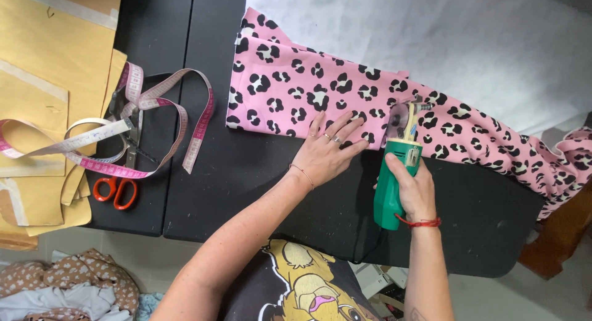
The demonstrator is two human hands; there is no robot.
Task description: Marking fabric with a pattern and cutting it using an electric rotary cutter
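Nearest to the person, at the bottom left, a heap of brown spotted cloth (74, 278) is lying on the floor.

A little farther, the right hand (414, 188) is wrapping tight around the green electric cutter (394, 179), fingers closed on its fat handle. The cutter's round blade (399, 119) is sitting at the far end of the tool, right at the near edge of the pink leopard-print fabric (296, 90). A thin black cord is hanging down from the cutter's near end.

Just to the left, the left hand (327, 149) is lying flat with its fingers spread wide, pressing the fabric down on the black table (246, 173). It is not pinching anything. The fingertips are resting on the fabric near the blade, but not touching it.

The fabric is looking soft, light and floppy, so it would probably bunch up or slide if nobody held it flat. Pressing it close to the cut line, with fingers kept away from the blade, looks like the best way to hold it. The cutter looks hard and a bit heavy, so the thick green handle is the place to grab.

Far to the left, orange-handled scissors (117, 188) and a pink measuring tape (148, 102) are lying by tan paper patterns (37, 99). At the far right, white cloth (431, 37) is spreading out behind the pink fabric.
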